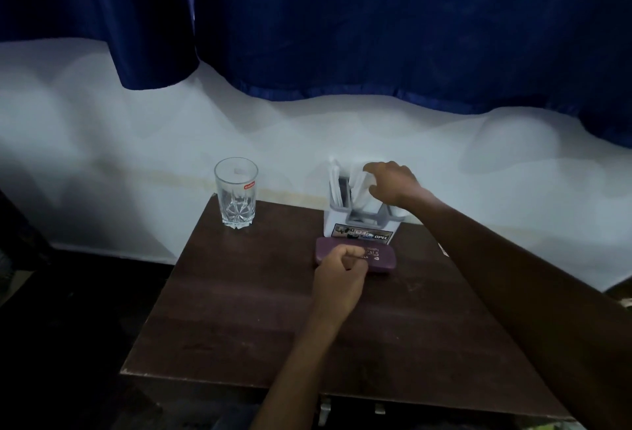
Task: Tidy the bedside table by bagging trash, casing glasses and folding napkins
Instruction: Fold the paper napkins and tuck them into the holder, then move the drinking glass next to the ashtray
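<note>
Room: a white wall stands behind, with a blue curtain hanging over it.
Table: my dark brown table is pushed up to the wall.
Case: the purple glasses case lies shut at the back right, just in front of the white holder.
Napkins: white napkins stand up in the holder.
Glass: a clear glass stands at the back left corner, well apart from the case.
Open room: the front and left of the table are bare wood, right out to the edges.
Left hand: my left hand is curled in a fist and rests on the left end of the case.
Right hand: my right hand is over the holder, with fingers and thumb bent round the top of the napkins.
</note>
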The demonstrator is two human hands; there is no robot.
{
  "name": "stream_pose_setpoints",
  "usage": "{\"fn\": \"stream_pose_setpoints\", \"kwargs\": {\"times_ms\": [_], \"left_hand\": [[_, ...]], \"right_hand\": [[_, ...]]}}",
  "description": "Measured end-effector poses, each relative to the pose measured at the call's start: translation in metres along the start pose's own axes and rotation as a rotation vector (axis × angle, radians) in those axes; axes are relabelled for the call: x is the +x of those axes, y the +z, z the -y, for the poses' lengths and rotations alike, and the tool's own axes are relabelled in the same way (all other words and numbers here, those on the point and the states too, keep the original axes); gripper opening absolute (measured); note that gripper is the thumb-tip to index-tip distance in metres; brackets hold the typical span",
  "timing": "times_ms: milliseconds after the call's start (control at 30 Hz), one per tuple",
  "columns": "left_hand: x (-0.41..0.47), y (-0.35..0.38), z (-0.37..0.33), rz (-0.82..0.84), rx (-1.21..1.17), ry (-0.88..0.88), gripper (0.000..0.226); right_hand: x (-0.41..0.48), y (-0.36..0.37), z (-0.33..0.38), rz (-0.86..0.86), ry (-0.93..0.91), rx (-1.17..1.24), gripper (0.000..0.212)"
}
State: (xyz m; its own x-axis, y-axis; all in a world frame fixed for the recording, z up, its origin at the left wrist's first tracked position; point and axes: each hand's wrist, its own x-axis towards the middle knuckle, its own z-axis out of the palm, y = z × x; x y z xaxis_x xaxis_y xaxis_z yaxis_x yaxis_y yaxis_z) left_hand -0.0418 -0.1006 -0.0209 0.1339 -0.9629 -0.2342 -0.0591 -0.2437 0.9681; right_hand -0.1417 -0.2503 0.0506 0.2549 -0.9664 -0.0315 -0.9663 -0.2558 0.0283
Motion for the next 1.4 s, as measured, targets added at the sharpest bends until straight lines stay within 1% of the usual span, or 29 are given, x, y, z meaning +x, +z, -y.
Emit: {"fn": "stream_pose_setpoints", "kwargs": {"times_ms": [100,167,233,333,400,500,567,633,700,767,833,933,1000,1067,1167,1233,1300,1400], "left_hand": [[0.0,-0.001,0.0,-0.001,0.008,0.004,0.011],[-0.001,-0.002,0.0,0.0,0.011,0.001,0.012],[0.0,-0.003,0.0,-0.018,0.012,0.013,0.015],[0.0,-0.007,-0.001,-0.065,0.044,0.032,0.02],[0.0,-0.009,-0.002,-0.098,0.074,0.05,0.021],[0.0,-0.014,-0.005,-0.142,0.106,0.07,0.021],[0.001,-0.018,-0.006,-0.17,0.129,0.09,0.021],[0.003,-0.022,-0.006,-0.212,0.143,0.113,0.02],[0.004,-0.026,-0.006,-0.265,0.14,0.136,0.023],[0.008,-0.033,-0.007,-0.347,0.135,0.158,0.028],[0.018,-0.042,-0.006,-0.46,0.126,0.195,0.03],[0.037,-0.056,-0.008,-0.673,0.14,0.242,0.034],[0.05,-0.062,-0.013,-0.822,0.168,0.218,0.046],[0.063,-0.067,-0.018,-0.921,0.158,0.141,0.064],[0.086,-0.079,-0.014,-0.941,0.145,0.049,0.086],[0.099,-0.085,-0.008,-0.933,0.09,0.027,0.094],[0.107,-0.089,-0.003,-0.933,0.065,0.019,0.093],[0.112,-0.097,0.002,-0.916,0.016,0.035,0.079]], "right_hand": [[0.005,0.002,-0.003,0.011,-0.005,0.002,0.05],[0.006,0.0,-0.005,-0.031,0.004,0.056,0.049],[0.0,-0.006,-0.009,-0.127,0.034,0.143,0.052],[-0.027,-0.005,-0.015,-0.373,0.106,0.265,0.055],[-0.055,0.01,-0.017,-0.515,0.145,0.378,0.051],[-0.094,0.035,-0.017,-0.596,0.192,0.662,0.037],[-0.115,0.046,-0.012,-0.556,0.24,0.899,0.029],[-0.127,0.055,-0.007,-0.501,0.264,1.126,0.029],[-0.13,0.06,-0.002,-0.465,0.265,1.297,0.03],[-0.128,0.061,0.0,-0.42,0.266,1.414,0.032],[-0.127,0.061,0.002,-0.384,0.254,1.451,0.033],[-0.129,0.066,0.003,-0.316,0.238,1.47,0.028],[-0.13,0.068,0.002,-0.278,0.238,1.473,0.025],[-0.129,0.07,0.0,-0.254,0.237,1.475,0.023],[-0.128,0.073,0.0,-0.253,0.247,1.501,0.027],[-0.127,0.074,0.002,-0.249,0.245,1.502,0.028],[-0.126,0.075,0.005,-0.237,0.228,1.501,0.027],[-0.125,0.074,0.008,-0.204,0.194,1.492,0.024]]}}
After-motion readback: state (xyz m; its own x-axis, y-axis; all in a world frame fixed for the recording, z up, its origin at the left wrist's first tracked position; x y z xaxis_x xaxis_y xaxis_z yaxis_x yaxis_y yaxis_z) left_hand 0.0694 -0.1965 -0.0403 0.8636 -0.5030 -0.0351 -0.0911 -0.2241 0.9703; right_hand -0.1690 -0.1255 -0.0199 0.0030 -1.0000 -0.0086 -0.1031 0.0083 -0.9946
